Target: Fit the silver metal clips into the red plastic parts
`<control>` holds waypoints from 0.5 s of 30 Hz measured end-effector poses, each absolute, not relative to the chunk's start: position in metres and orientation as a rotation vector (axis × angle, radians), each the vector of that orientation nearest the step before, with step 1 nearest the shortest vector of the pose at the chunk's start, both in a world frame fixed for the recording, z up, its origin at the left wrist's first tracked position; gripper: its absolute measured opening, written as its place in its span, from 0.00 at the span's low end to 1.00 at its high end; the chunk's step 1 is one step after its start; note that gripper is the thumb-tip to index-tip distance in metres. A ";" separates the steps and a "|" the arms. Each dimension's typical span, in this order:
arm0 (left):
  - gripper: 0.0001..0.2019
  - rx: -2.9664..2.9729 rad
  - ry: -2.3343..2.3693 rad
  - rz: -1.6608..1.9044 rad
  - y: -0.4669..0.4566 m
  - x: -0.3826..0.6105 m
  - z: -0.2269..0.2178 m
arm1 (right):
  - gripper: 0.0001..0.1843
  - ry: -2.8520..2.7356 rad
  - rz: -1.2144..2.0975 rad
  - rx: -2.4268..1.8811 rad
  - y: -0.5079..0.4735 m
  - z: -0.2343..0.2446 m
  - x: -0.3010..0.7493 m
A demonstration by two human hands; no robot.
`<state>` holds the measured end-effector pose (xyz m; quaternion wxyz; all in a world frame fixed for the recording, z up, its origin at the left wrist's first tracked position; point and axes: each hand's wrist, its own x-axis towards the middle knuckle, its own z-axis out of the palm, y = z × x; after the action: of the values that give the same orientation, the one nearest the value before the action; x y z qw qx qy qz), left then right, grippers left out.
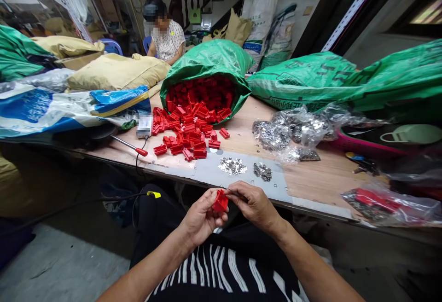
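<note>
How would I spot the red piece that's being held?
Find the big green sack spilling red pieces onto the wooden table. Below it, past the table's near edge, is the person's left hand. The held piece is in those fingers; its lookalikes lie loose.

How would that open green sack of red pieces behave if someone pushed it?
The green sack would probably flex, its sides looking thin and wrinkled. More red pieces would likely slide out, as some already spill from its open mouth.
</note>
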<state>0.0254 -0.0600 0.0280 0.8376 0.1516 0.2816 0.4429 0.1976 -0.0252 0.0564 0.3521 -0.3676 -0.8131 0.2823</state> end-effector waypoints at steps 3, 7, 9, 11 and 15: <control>0.11 0.329 0.611 0.941 -0.061 0.026 0.028 | 0.08 -2.131 0.691 -0.938 -0.026 0.056 0.198; 0.11 0.317 0.616 0.933 -0.061 0.027 0.029 | 0.07 -2.132 0.633 -0.934 -0.026 0.059 0.199; 0.12 0.317 0.619 0.926 -0.061 0.027 0.029 | 0.07 -2.135 0.619 -0.952 -0.027 0.060 0.200; 0.12 0.325 0.621 0.922 -0.061 0.027 0.028 | 0.07 -2.159 0.626 -0.958 -0.027 0.059 0.201; 0.13 0.324 0.627 0.917 -0.062 0.027 0.027 | 0.08 -2.207 0.669 -0.938 -0.028 0.055 0.201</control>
<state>0.0274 -0.0620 0.0266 0.8373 0.1529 0.2965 0.4332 0.2013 -0.0280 0.0554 0.3203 -0.3570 -0.8397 0.2546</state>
